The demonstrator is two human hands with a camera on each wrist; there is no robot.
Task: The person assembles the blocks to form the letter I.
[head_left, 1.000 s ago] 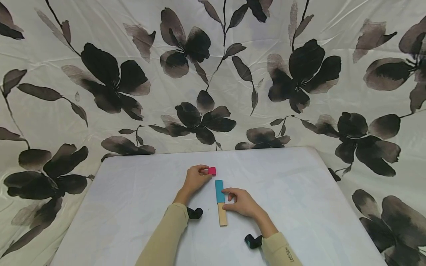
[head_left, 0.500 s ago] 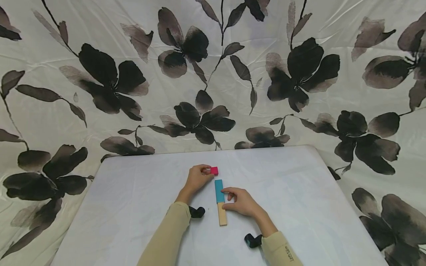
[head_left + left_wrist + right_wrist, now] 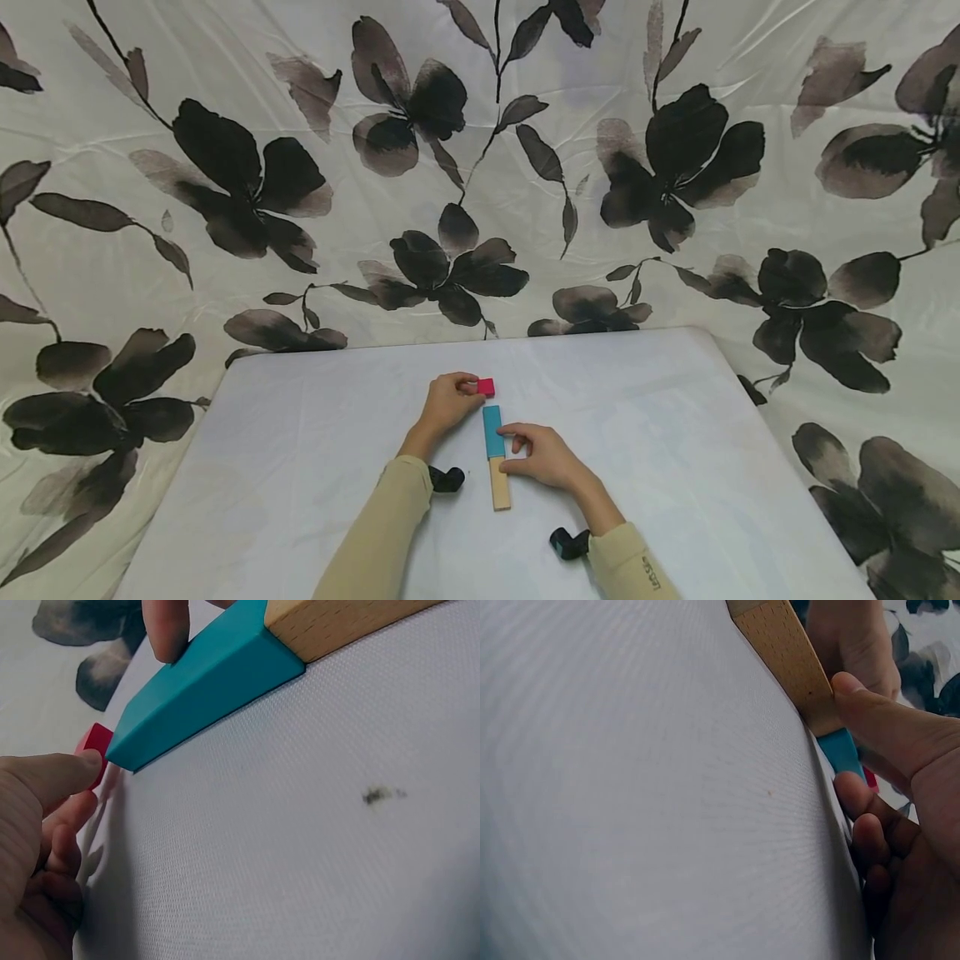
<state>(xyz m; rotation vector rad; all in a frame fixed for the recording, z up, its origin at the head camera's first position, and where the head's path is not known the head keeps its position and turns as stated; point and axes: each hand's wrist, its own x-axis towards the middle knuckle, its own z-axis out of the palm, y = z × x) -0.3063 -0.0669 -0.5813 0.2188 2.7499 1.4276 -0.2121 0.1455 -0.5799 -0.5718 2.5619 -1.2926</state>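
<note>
Between the thumb and fingers of my left hand (image 3: 448, 402) is a small red block (image 3: 486, 387), pinched just beyond the far end of a blue block (image 3: 493, 431). A gap separates red from blue in the head view. The blue block lies end to end with a plain wooden block (image 3: 500, 487), forming a line on the table. My right hand (image 3: 551, 457) touches this line from the right: its index fingertip is on the blue block, its thumb (image 3: 885, 724) on the wooden one near the joint. The other fingers of that hand are bent beneath.
A white-covered table (image 3: 300, 467) carries the blocks. Behind it hangs a floral cloth (image 3: 555, 192) that reaches the table's far edge. Black wrist devices, one on the left (image 3: 447, 479) and one on the right (image 3: 570, 543), stick out near the sleeves.
My left hand has shifted slightly right with the red block, bringing it over the line of the blue block's far end. The right hand and the other two blocks stay almost still.
</note>
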